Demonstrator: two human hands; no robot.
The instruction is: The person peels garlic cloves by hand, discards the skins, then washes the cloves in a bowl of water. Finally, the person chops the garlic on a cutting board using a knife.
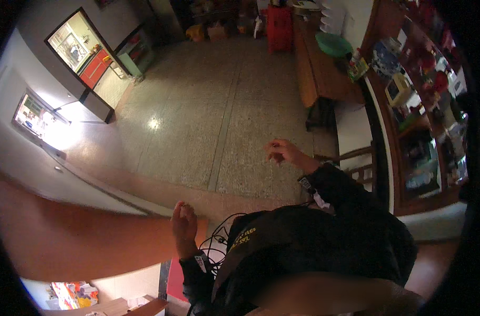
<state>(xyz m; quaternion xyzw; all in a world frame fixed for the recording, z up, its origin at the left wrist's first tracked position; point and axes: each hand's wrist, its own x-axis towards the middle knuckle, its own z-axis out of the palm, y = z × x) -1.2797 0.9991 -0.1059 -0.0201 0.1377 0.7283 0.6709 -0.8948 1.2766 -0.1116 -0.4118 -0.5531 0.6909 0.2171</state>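
Note:
My left hand [184, 224] is raised at the lower left, beside the edge of an orange-brown wooden door [97, 239]. Its fingers are loosely bent, and nothing shows in them. In front of me, my right hand [284, 151] hangs in the air over the grey floor [198, 116]. The fingers there are slightly curled and apart, with no object between them. Both wrists carry a band below dark sleeves. A tangle of black cable [214, 239] hangs between my left forearm and my body.
On the right stand a brown wooden table [316, 68] bearing a green basin [333, 45], a wooden chair [361, 163] and a crowded glass-fronted cabinet [419, 137]. A red suitcase-like box [280, 29] stands at the back. At the far left, a doorway shows red cupboards [95, 68].

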